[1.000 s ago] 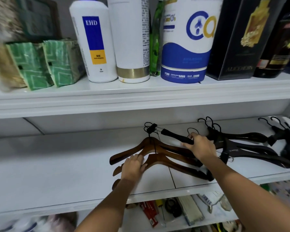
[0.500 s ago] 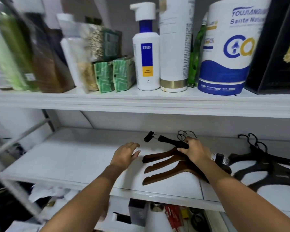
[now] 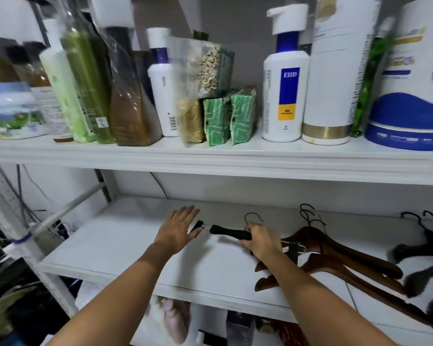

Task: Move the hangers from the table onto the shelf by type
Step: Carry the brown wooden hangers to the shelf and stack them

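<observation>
While the right hand (image 3: 261,242) grips the black clip hanger (image 3: 229,233) over the middle shelf (image 3: 105,248), the left hand (image 3: 179,229) hovers flat, fingers straight, by its clip end, white board stretching leftward and wooden hangers (image 3: 340,260) crowding the right.

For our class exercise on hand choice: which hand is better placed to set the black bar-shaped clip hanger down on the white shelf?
Probably the right hand: it grips the black bar-shaped clip hanger near its wire hook. The left hand is open by the clip end, fingers straight, holding nothing.
</observation>
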